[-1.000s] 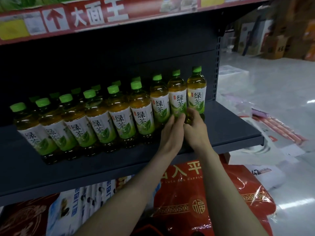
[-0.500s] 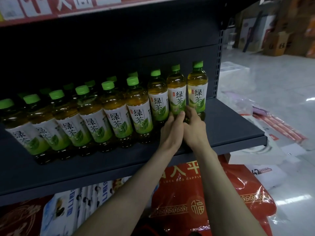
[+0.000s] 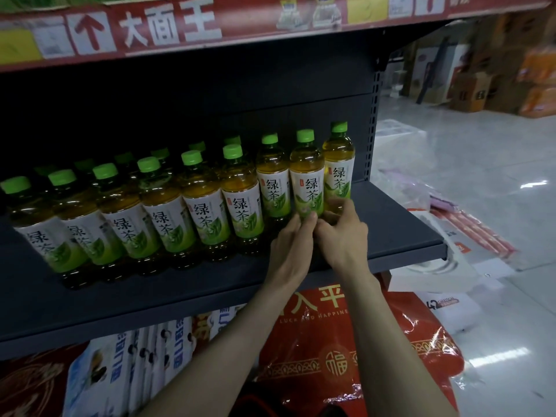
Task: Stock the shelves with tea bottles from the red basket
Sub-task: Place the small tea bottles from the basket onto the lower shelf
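Note:
A row of green-capped tea bottles with white and green labels stands on the dark shelf, with more bottles behind it. My right hand holds the base of the rightmost tea bottle, its fingers curled around it. My left hand presses against the right hand, with its fingertips on the base of the second tea bottle from the right. Both bottles stand upright on the shelf. I cannot see the red basket clearly.
Bare shelf lies right of the last bottle, up to the perforated upright. A red sign strip edges the shelf above. Below hang a red printed bag and blue-white packs. Papers and boxes lie on the floor at right.
Both hands stay at the bases of the two rightmost bottles, and the fingers shift slightly. My view dipped and then rose again. The bottles have hardly moved.

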